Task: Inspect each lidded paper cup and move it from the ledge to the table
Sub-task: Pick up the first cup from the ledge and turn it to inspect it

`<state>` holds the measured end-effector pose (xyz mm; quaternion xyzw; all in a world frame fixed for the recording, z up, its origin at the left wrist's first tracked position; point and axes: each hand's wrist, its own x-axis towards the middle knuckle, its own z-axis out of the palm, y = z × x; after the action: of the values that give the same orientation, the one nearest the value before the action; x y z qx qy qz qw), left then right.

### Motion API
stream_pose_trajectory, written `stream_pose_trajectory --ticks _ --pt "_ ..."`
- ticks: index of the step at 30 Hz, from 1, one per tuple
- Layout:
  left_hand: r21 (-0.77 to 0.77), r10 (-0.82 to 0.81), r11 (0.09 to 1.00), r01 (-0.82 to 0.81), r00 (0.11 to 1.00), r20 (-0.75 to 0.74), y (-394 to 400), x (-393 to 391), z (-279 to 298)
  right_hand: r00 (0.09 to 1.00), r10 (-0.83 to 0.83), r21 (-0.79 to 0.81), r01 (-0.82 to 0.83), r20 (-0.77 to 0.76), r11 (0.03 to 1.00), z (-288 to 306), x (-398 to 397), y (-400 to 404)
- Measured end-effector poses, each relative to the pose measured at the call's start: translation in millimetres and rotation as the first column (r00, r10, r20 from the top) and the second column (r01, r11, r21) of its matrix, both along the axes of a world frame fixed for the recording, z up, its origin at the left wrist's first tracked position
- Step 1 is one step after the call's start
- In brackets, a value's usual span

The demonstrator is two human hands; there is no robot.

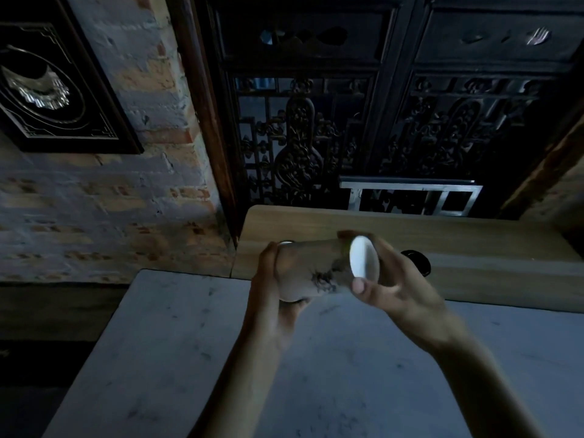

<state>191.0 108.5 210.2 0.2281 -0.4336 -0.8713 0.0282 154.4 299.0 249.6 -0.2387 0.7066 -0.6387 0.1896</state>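
A tan paper cup (311, 270) with a dark print lies on its side in the air, between the wooden ledge (474, 245) and the grey marble table (189, 358). Its white end (361, 256) faces right. My left hand (271, 292) cups the cup's left end from below. My right hand (398, 279) grips the right end, thumb on the white rim. A dark round object (418, 262), possibly a black lid, sits on the ledge behind my right hand, mostly hidden.
A brick wall (110, 210) rises left of the ledge with a dark framed picture (47, 90) on it. Carved dark wooden screens (379, 121) stand behind the ledge. A metal frame (410, 197) shows behind the ledge's far edge.
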Motion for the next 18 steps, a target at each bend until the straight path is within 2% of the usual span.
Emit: stream_pose_trajectory --ticks 5,7,10,13,15,18 --pt "0.196 -0.153 0.966 0.168 0.984 -0.089 16 3 6 0.981 -0.19 -0.193 0.181 -0.029 0.964 9 -5 -14" --pt "0.157 -0.19 0.964 0.213 0.97 -0.149 23 4 6 0.967 -0.254 -0.259 0.241 -0.016 0.935 16 -9 -19" --pt "0.072 -0.185 0.977 0.203 0.963 -0.195 34 5 4 0.964 -0.266 -0.311 0.257 0.015 0.915 19 -15 -27" --pt "0.143 -0.176 0.967 0.21 0.96 -0.219 42 8 -1 0.952 -0.306 -0.302 0.297 0.017 0.906 19 -16 -34" --pt "0.22 -0.175 0.951 0.219 0.963 -0.205 43 10 -1 0.96 -0.277 -0.28 0.273 0.024 0.921 20 -16 -34" --pt "0.325 -0.226 0.903 0.28 0.955 -0.192 39 11 2 0.992 -0.104 -0.281 0.12 0.072 0.952 24 -16 -27"
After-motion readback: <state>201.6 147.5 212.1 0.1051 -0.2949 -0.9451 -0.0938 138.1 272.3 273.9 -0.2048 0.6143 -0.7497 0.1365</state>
